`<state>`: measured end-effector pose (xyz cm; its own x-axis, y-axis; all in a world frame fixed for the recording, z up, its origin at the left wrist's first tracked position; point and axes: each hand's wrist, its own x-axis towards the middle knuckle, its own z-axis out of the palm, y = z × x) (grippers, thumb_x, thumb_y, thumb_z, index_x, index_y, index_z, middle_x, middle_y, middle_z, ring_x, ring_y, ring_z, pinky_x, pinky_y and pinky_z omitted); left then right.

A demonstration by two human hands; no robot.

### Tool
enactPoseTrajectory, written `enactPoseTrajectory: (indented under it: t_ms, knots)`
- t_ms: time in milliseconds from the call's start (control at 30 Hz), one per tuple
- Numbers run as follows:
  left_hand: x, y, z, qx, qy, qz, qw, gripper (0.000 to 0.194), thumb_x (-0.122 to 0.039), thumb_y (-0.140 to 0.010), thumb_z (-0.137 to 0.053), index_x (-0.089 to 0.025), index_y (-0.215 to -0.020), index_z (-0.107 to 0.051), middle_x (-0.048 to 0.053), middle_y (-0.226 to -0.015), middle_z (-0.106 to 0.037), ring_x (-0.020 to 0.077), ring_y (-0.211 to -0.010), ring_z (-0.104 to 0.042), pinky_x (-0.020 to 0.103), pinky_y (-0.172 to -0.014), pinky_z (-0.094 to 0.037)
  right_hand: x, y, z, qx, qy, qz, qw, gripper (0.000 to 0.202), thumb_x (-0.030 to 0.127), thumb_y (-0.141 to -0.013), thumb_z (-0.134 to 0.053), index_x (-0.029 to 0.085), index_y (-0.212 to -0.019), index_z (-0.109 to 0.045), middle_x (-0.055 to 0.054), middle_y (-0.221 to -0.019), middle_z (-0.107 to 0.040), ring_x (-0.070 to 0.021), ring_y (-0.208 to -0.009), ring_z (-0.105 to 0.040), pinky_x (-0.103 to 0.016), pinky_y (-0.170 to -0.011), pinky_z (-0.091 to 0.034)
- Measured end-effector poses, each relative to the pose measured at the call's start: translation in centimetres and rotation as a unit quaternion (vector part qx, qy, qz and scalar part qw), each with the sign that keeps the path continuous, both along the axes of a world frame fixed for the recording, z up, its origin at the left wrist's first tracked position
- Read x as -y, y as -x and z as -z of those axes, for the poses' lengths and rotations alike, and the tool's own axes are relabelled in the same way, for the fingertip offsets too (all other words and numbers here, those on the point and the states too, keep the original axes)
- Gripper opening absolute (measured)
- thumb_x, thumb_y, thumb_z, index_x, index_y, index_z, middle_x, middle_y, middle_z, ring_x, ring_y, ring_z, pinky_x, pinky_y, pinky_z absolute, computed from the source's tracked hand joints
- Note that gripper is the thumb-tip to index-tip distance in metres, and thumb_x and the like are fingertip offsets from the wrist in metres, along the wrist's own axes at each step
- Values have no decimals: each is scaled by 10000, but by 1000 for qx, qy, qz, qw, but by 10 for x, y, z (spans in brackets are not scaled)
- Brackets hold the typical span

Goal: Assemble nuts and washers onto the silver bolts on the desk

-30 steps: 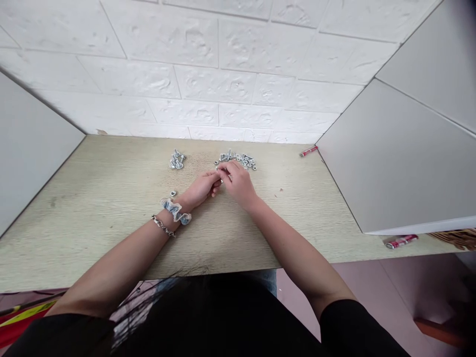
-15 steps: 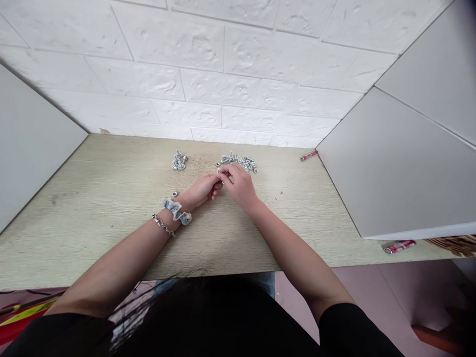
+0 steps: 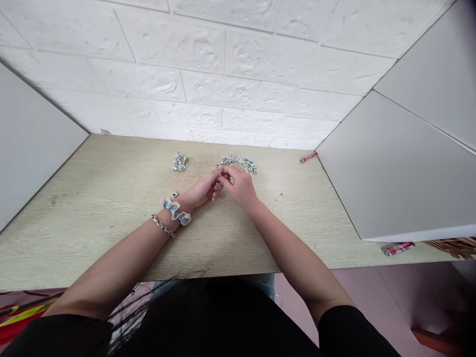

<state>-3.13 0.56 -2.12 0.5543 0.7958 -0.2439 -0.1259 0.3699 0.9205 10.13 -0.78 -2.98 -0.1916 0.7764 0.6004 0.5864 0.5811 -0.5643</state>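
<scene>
My left hand (image 3: 204, 189) and my right hand (image 3: 240, 186) meet over the middle of the table, thumbs and fingertips pinched together. A tiny bit of metal seems to show between them, but the fingers hide what it is. Just beyond my right hand lies a loose pile of silver bolts and nuts (image 3: 245, 162). One nut (image 3: 217, 165) sits at that pile's left end. Farther left is a smaller group of bolts with nuts on them (image 3: 179, 161). Beside my left wrist rests a single nut (image 3: 174, 195).
The wooden tabletop (image 3: 111, 198) ends at a white brick-pattern wall (image 3: 223, 89). Grey panels stand at the left (image 3: 33, 148) and right (image 3: 416, 173). One red battery (image 3: 308, 157) lies by the right panel, another (image 3: 398, 248) near the front edge, beside a brown woven item (image 3: 451, 246).
Both hands stay in nearly the same place. My fingertips have shifted slightly, with the left fingers now reaching a little higher against the right ones.
</scene>
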Motion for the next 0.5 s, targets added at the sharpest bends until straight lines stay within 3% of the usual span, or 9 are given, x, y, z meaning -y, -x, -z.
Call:
enactPoseTrajectory:
  t_ms: [367, 500]
  knots:
    - [-4, 1, 9, 26, -20, 2, 999, 454, -606, -735, -555, -171, -706, -430, -58, -523, -250, 50, -396, -252, 146, -345, -258, 0, 0, 1, 5, -13, 2, 1000, 92, 200, -833, -471, 178, -854, -558, -30, -783, -553, -161, -761, -511, -281, -717, -407]
    - [-5, 1, 10, 37, -21, -10, 999, 465, -614, -722, -567, -166, -707, -442, -58, -525, -245, 49, -406, -255, 140, -347, -262, 1, 2, -1, -55, -16, -10, 998, 137, 200, -812, -468, 169, -854, -595, -54, -852, -573, -165, -825, -534, -295, -784, -429]
